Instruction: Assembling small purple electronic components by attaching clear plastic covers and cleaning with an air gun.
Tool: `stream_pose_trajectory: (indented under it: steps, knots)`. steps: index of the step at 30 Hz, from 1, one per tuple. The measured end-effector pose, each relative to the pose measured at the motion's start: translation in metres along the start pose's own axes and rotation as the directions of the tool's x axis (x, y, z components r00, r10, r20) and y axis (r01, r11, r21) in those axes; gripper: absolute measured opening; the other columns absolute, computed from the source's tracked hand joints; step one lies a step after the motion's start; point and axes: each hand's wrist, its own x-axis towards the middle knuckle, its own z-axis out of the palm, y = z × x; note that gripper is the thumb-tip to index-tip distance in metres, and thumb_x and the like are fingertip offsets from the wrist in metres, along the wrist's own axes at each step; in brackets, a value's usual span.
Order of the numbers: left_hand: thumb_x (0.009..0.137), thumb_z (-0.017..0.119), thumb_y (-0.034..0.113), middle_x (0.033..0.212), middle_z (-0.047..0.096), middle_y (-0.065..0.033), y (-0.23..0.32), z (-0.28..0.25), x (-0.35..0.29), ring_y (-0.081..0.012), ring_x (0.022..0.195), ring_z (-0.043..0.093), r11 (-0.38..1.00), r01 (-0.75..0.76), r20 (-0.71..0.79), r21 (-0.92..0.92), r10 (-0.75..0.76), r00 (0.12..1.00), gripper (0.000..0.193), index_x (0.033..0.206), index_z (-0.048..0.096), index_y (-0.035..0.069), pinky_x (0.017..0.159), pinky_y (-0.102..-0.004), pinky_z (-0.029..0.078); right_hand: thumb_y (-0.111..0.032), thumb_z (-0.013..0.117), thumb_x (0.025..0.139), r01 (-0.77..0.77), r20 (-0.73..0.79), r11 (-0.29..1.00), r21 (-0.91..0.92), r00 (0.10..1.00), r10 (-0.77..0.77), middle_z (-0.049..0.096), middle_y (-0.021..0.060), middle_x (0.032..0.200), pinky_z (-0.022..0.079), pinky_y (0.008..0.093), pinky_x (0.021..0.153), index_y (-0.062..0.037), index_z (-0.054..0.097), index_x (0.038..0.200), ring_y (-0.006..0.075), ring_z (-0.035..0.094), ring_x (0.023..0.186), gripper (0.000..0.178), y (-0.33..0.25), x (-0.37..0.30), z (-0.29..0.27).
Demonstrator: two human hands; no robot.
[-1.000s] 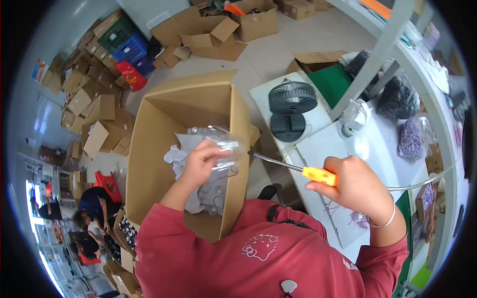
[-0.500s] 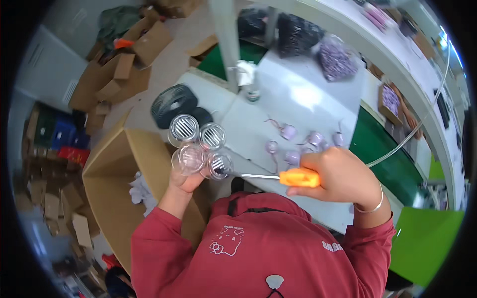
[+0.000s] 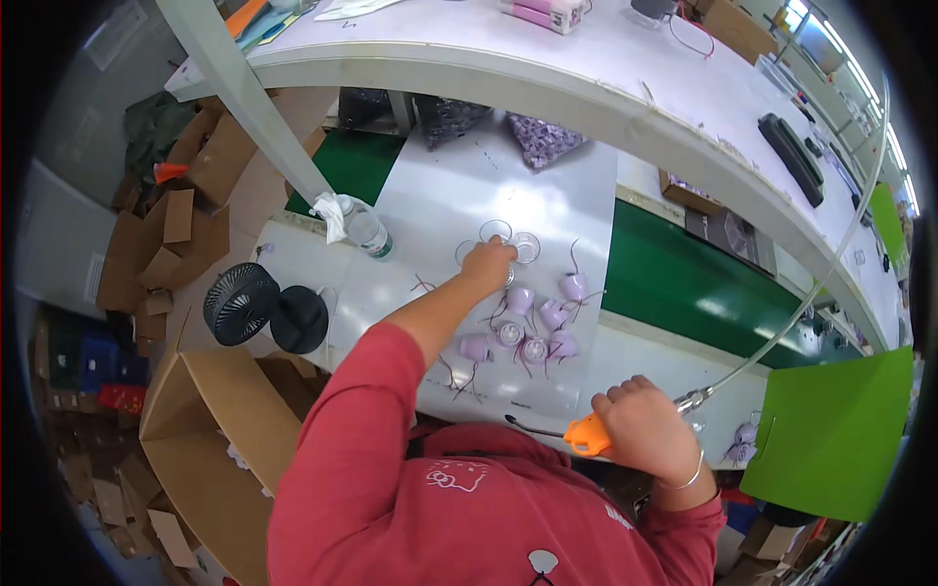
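Observation:
My right hand [image 3: 640, 430] is wrapped round an orange air blow gun [image 3: 589, 436] near the table's front edge. Its thin nozzle points left, and a hose joins it through a metal fitting [image 3: 694, 398]. Farther out, my left hand [image 3: 487, 266] is down at a cluster of clear round plastic cups [image 3: 527, 247], fingers closed on them; the hand partly hides the cluster. Just nearer than the cups lie several small lilac parts with thin wires [image 3: 520, 299], some upright and some on their sides.
A black fan [image 3: 241, 303] and a clear bottle [image 3: 367, 232] with white tissue stand at the left. An open cardboard box [image 3: 210, 420] is beside me. A white shelf [image 3: 547, 83] crosses above the table's far side. The clear hose [image 3: 782, 338] runs up rightward.
My left hand has carried the clear cups from above the box to the tabletop, forward and right. My right hand has lowered the blow gun nearer my body. The view has shifted.

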Motion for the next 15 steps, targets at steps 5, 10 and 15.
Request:
stream_pose_trajectory:
  steps: [5, 10, 15]
  knots:
    - [0.074, 0.061, 0.01, 0.117, 0.055, -0.017, -0.041, 0.049, 0.025, -0.036, 0.1, 0.058, 0.925, 0.146, 0.226, 0.35, -0.235, 0.945, 0.031, 0.104, 0.065, 0.014, 0.08, -0.0473, 0.049, -0.029, 0.077, 0.058, 0.005, 0.006, 1.0, 0.019, 1.0, -0.006, 0.057, 0.0095, 0.066, 0.045, 0.036, 0.071, -0.0055, 0.055, 0.071, 0.027, 0.058, 0.068, 0.035, -0.005, 0.008, 0.005]
    - [0.076, 0.063, 0.014, 0.123, 0.051, -0.0183, -0.003, -0.043, -0.056, -0.0348, 0.11, 0.054, 0.962, -0.13, 0.122, 0.239, 0.104, 0.987, 0.044, 0.119, 0.057, 0.016, 0.091, -0.0502, 0.042, -0.032, 0.082, 0.052, -0.045, 0.077, 0.998, 0.04, 0.996, 0.042, 0.058, 0.0114, 0.067, 0.044, 0.0385, 0.069, -0.0053, 0.055, 0.071, 0.0289, 0.056, 0.067, 0.043, -0.005, 0.026, 0.006]
    - [0.087, 0.058, 0.017, 0.108, 0.06, -0.0143, -0.051, -0.194, -0.275, -0.0273, 0.099, 0.058, 0.793, -0.118, 0.092, -0.598, 0.214, 0.973, 0.029, 0.114, 0.058, 0.005, 0.083, -0.0361, 0.048, -0.031, 0.087, 0.041, -0.069, 0.149, 0.997, 0.035, 0.987, 0.063, 0.059, 0.0122, 0.065, 0.044, 0.0412, 0.058, -0.0047, 0.056, 0.07, 0.0328, 0.057, 0.063, 0.051, -0.009, 0.053, 0.028]
